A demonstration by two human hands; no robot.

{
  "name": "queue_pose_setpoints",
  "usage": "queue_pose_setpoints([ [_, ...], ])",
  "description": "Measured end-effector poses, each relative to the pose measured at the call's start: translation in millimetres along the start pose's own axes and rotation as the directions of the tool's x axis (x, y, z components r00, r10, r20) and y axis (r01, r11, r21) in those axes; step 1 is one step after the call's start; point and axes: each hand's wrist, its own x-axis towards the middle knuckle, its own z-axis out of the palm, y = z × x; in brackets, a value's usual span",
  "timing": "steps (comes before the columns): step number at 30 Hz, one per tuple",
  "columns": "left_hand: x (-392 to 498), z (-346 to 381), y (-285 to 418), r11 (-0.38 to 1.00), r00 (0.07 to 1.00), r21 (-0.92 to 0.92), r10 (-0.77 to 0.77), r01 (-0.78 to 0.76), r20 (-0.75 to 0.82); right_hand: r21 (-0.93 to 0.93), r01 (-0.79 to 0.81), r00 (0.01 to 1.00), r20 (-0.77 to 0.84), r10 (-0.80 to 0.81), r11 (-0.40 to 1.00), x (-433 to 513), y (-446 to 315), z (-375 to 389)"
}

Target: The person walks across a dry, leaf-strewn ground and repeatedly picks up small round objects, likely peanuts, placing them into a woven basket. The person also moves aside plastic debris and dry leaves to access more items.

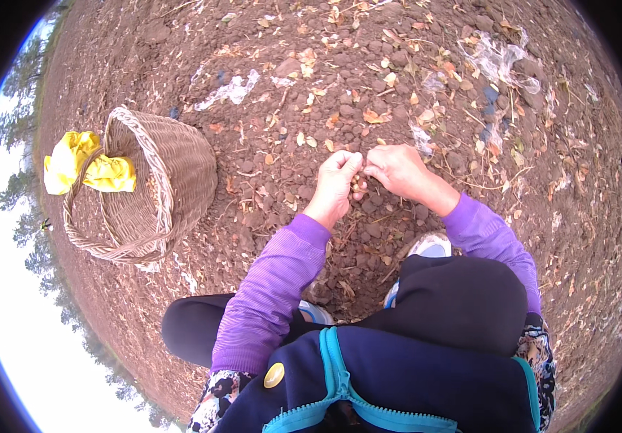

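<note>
My left hand (337, 183) is curled around several small, pale, roundish pods or nuts (355, 185), which show between its fingers; their exact kind is too small to tell. Touching or nearly touching its thumb tip is my right hand (395, 169), with thumb and fingers pinched together at something too small to make out. Both hands are above the brown soil. To the left, a wicker basket (189, 168) leans on its side with its mouth facing left, and some small pale pieces are visible inside. Yellow cloth or plastic (109, 173) is bunched at the basket's handle.
Clods, dry leaves and stalks cover the soil (289, 146). Torn clear plastic film (497, 62) lies at the upper right, and another scrap (230, 93) lies beyond the basket. My shoes (431, 246) are on the ground close below my hands. Trees line the field's far left edge.
</note>
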Motion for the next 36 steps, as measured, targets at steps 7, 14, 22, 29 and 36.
queue_pose_setpoints([
  [7, 97, -51, 77, 0.739, 0.82, 0.614, 0.514, -0.276, -0.251, -0.014, -0.231, 0.97, -0.076, 0.229, 0.973, 9, 36, -17],
  [14, 132, -50, 92, 0.049, 0.759, 0.999, 0.65, -0.012, -0.023, -0.314, -0.034, 0.985, 0.152, 0.085, 0.949, 9, 45, 21],
  [22, -8, -118, 177, 0.148, 0.405, 0.894, 0.914, -0.423, 0.04, -0.089, -0.042, 0.998, -0.039, 0.039, 0.995, -2, 49, 13],
  [29, -159, -190, 255, -0.37, 0.364, 0.465, 0.925, 0.805, 0.105, 0.091, -0.146, 0.988, -0.038, 0.15, 0.985, 10, 36, -10],
  [36, -27, -13, 86, 0.996, 0.979, 0.006, 0.089, -0.092, 0.182, 0.217, 0.238, 0.945, -0.277, -0.174, 0.947, 23, -14, -24],
])
